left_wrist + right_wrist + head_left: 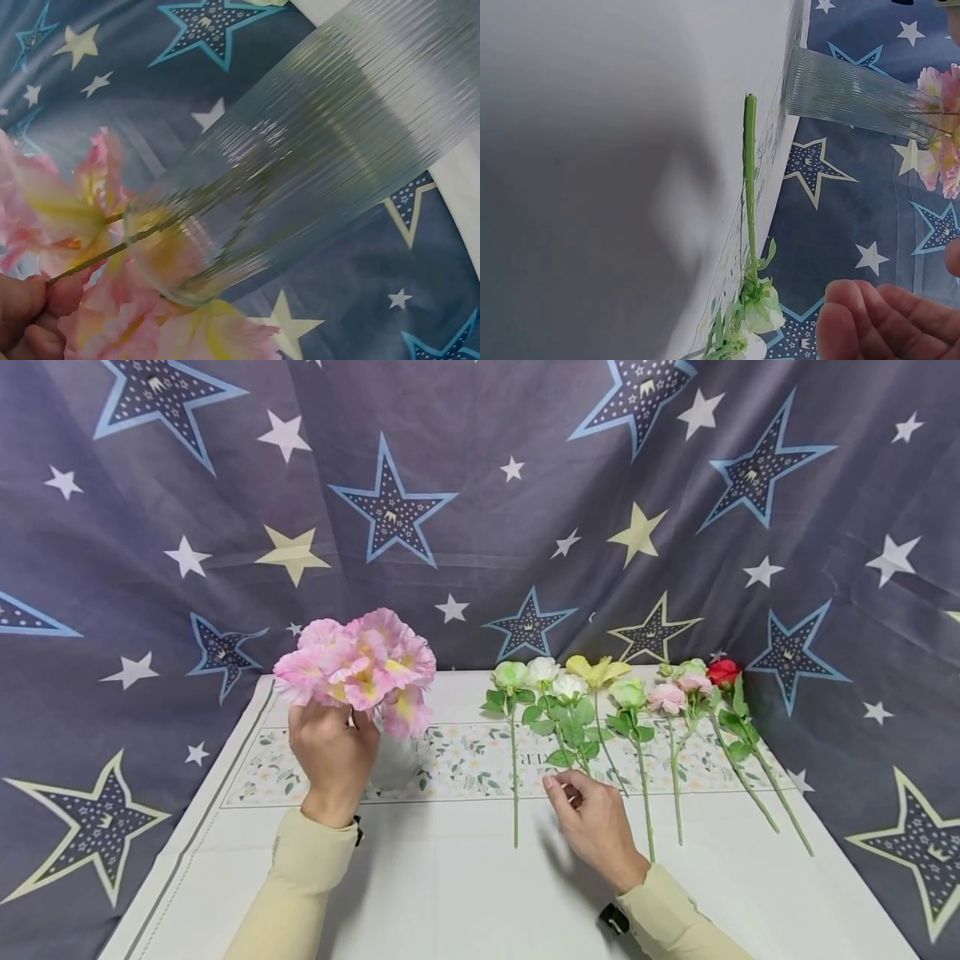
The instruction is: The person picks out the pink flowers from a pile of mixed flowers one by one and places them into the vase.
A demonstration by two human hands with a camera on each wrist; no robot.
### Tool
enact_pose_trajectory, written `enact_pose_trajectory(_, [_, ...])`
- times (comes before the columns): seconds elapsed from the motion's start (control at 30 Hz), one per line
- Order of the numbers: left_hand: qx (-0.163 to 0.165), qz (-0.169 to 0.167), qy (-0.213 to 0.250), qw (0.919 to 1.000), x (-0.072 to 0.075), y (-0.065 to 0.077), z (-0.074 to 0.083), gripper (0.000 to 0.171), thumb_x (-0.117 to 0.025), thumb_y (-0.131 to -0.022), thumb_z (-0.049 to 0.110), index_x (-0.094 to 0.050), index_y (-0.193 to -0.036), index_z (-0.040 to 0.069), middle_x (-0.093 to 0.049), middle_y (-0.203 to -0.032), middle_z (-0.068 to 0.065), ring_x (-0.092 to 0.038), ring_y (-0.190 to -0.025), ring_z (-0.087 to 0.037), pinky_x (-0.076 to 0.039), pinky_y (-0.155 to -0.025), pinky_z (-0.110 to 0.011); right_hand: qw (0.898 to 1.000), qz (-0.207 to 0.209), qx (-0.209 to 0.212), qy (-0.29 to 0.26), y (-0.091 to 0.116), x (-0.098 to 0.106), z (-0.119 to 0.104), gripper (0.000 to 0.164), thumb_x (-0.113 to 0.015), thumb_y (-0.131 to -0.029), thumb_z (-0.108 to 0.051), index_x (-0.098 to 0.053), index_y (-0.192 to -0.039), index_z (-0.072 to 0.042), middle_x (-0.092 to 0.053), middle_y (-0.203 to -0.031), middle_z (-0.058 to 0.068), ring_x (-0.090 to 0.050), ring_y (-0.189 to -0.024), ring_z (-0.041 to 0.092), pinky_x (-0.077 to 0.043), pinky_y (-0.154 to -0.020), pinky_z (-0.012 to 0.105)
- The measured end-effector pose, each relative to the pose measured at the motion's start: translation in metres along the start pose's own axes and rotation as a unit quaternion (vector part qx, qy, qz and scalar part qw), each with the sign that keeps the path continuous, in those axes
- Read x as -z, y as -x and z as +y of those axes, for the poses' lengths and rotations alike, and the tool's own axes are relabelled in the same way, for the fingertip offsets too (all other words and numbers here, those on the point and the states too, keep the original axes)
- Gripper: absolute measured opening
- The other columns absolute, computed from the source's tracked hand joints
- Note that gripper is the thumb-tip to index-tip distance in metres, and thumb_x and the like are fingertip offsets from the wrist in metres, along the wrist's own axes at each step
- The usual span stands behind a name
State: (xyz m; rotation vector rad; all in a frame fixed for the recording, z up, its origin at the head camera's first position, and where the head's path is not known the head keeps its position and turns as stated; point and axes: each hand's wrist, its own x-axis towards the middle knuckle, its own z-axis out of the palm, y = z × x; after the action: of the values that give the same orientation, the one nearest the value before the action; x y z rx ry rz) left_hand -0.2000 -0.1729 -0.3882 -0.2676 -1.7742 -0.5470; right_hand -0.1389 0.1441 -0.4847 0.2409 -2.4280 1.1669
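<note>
Pink artificial flowers with yellow centres (360,664) fill the mouth of a clear ribbed vase (300,157), which stands on the left of the table. My left hand (333,752) is at the rim, pinching one thin flower stem (94,262) between thumb and fingers. In the left wrist view that stem runs into the vase beside others. Over the table, left of its middle flowers, my right hand (596,822) hovers with loosely bent fingers and nothing in them. Closest to it are a pale green rose (512,675) and white roses (568,687).
A yellow flower (597,672), another green rose (628,693), pink roses (667,697) and a red rose (724,673) lie in a row at the right. Beneath them runs a printed floral strip (457,768) on the white tablecloth (442,877). A star-patterned curtain (480,510) encloses the table.
</note>
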Motion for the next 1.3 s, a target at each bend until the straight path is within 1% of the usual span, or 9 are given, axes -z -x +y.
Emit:
enact_pose_trajectory(0.23, [0.026,-0.046,-0.034,0.998,-0.006,0.005,-0.007,0.015,-0.061,-0.079,-0.008,-0.058,-0.065,-0.003,-0.059,-0.063,-0.021,-0.059,-0.067,-0.046,-0.042,-0.078,-0.057,1.0,-0.001,0.0,-0.002,0.0,0.001,0.001,0.017,-0.071,-0.098,-0.027,-0.077,-0.094,-0.012,-0.069,-0.071,-0.005,-0.06,-0.059,0.005,-0.052,-0.057,0.023])
enact_pose_trajectory(0.33, [0.033,-0.07,-0.049,0.9958,-0.008,0.008,-0.009,0.01,-0.065,-0.081,-0.005,-0.065,-0.071,-0.004,-0.063,-0.069,-0.022,-0.063,-0.073,-0.045,-0.044,-0.079,-0.057,1.0,-0.002,-0.001,0.001,0.001,0.001,0.002,0.017,-0.071,-0.098,-0.028,-0.077,-0.095,-0.012,-0.068,-0.071,-0.006,-0.06,-0.059,0.004,-0.052,-0.057,0.023])
enact_pose_trajectory(0.43, [0.04,-0.091,-0.066,0.9928,-0.009,0.012,-0.01,0.004,-0.069,-0.082,-0.001,-0.072,-0.08,-0.004,-0.068,-0.076,-0.022,-0.065,-0.077,-0.045,-0.043,-0.072,-0.057,1.0,-0.002,-0.003,0.007,0.001,0.001,0.003,0.018,-0.071,-0.098,-0.028,-0.077,-0.095,-0.012,-0.068,-0.071,-0.006,-0.06,-0.059,0.003,-0.052,-0.057,0.023])
enact_pose_trajectory(0.6, [0.066,-0.113,-0.069,0.9891,-0.012,0.015,-0.01,0.009,-0.071,-0.083,0.007,-0.075,-0.085,-0.001,-0.07,-0.083,-0.023,-0.066,-0.081,-0.046,-0.041,-0.069,-0.057,1.0,-0.002,-0.005,0.015,0.002,0.001,0.004,0.018,-0.071,-0.098,-0.029,-0.077,-0.094,-0.012,-0.068,-0.071,-0.006,-0.059,-0.059,0.001,-0.051,-0.057,0.023])
enact_pose_trajectory(0.77, [0.079,-0.117,-0.062,0.9881,-0.012,0.016,-0.009,0.009,-0.07,-0.085,0.01,-0.073,-0.083,0.001,-0.07,-0.081,-0.022,-0.065,-0.083,-0.046,-0.042,-0.073,-0.059,1.0,-0.002,-0.005,0.017,0.002,0.001,0.003,0.018,-0.07,-0.099,-0.029,-0.077,-0.094,-0.012,-0.068,-0.07,-0.006,-0.058,-0.057,0.002,-0.051,-0.056,0.023])
enact_pose_trajectory(0.9, [0.06,-0.12,-0.068,0.9886,-0.01,0.023,-0.007,0.011,-0.071,-0.084,0.01,-0.075,-0.091,0.002,-0.072,-0.091,-0.021,-0.065,-0.09,-0.044,-0.043,-0.076,-0.058,1.0,-0.004,-0.007,0.019,0.003,0.001,0.004,0.019,-0.071,-0.099,-0.029,-0.077,-0.093,-0.012,-0.068,-0.07,-0.006,-0.058,-0.057,0.003,-0.05,-0.056,0.023])
enact_pose_trajectory(1.0, [0.044,-0.124,-0.073,0.9886,-0.007,0.031,-0.005,0.018,-0.071,-0.083,0.009,-0.076,-0.099,0.001,-0.072,-0.099,-0.021,-0.065,-0.091,-0.042,-0.041,-0.072,-0.055,1.0,-0.006,-0.008,0.021,0.003,0.001,0.005,0.019,-0.071,-0.099,-0.03,-0.077,-0.093,-0.012,-0.068,-0.07,-0.006,-0.059,-0.058,0.004,-0.05,-0.056,0.023])
enact_pose_trajectory(1.1, [0.04,-0.111,-0.065,0.9909,-0.004,0.037,-0.003,0.021,-0.072,-0.082,0.008,-0.076,-0.102,0.001,-0.071,-0.102,-0.02,-0.064,-0.087,-0.042,-0.039,-0.066,-0.053,1.0,-0.005,-0.01,0.022,0.002,0.002,0.005,0.02,-0.071,-0.098,-0.03,-0.077,-0.093,-0.012,-0.067,-0.07,-0.006,-0.059,-0.058,0.004,-0.05,-0.057,0.023])
enact_pose_trajectory(1.3, [0.029,-0.07,-0.052,0.9958,-0.003,0.045,0.0,0.017,-0.073,-0.079,0.006,-0.073,-0.095,0.001,-0.069,-0.093,-0.019,-0.062,-0.073,-0.042,-0.033,-0.057,-0.05,1.0,-0.004,-0.009,0.026,0.002,0.002,0.004,0.019,-0.071,-0.098,-0.03,-0.077,-0.093,-0.013,-0.067,-0.07,-0.008,-0.058,-0.058,0.002,-0.05,-0.057,0.024])
